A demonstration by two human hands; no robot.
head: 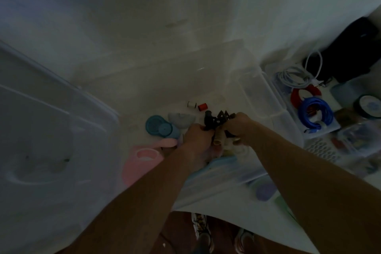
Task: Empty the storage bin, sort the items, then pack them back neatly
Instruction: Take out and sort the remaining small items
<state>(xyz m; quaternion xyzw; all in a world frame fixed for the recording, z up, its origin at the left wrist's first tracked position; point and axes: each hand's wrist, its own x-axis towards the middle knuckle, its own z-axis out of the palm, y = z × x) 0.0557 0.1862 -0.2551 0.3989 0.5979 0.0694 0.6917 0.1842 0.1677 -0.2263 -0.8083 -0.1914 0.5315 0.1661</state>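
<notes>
Two hands are kept low inside the clear storage bin (266, 97), which stands open on the white worktop (216, 208). A black spiky thing (219, 119), maybe a clip or a folding holder, is held between them, near the right wall of the bin. It is likely held by both ends so that it can be folded or lifted without snagging. The fingers of the left hand (198, 136) are curled around its left end. The fingers of the right hand (237, 125) are curled around its right end.

Small things are laid on the bin floor: a white spool (191, 104) and a red spool (202, 106) far from the person, a blue round case (158, 126) to the left, and a pink container (144, 158) nearer. To the right, outside the bin, a blue cable coil (315, 114) and a white cable (292, 77) are kept in a smaller tray (332, 129), likely as one sorted group. The bin lid (51, 119) is leaned far left, out of the way.
</notes>
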